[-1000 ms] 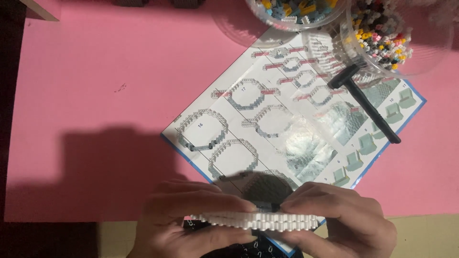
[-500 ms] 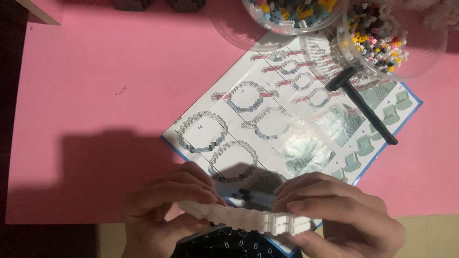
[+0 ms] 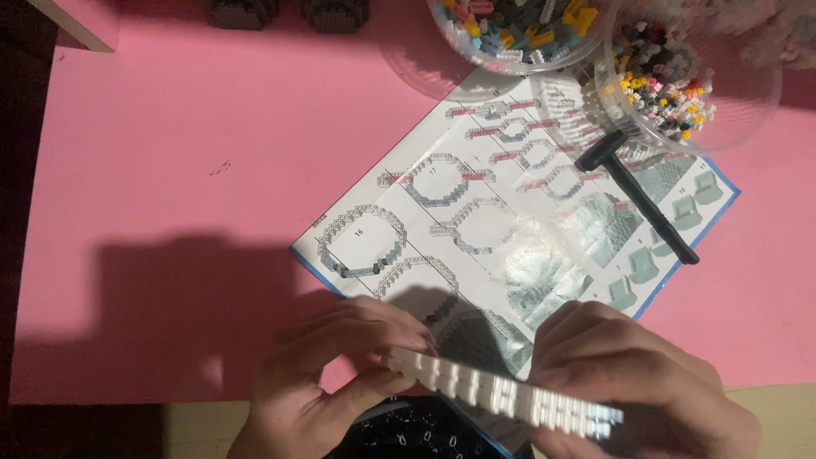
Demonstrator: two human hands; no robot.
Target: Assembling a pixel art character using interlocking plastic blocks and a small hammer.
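Both hands are gripping a white studded brick strip (image 3: 501, 395) low over the instruction sheet (image 3: 510, 212), long axis sloping down toward the right hand (image 3: 629, 382), left hand (image 3: 327, 374) fingers pinching its upper end, right fingers closing over the lower end

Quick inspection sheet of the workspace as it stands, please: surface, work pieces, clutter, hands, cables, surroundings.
Surface: pink mat over a tan tabletop.
Work pieces: white brick strip, held tilted; glossy instruction sheet beneath.
Clutter: black T-shaped tool on the sheet; two clear tubs of mixed small bricks; dark brick build below the strip.
Hands: left hand and right hand grip the strip's ends.
Cables: nothing seen.
Surroundings: dark, unclear.
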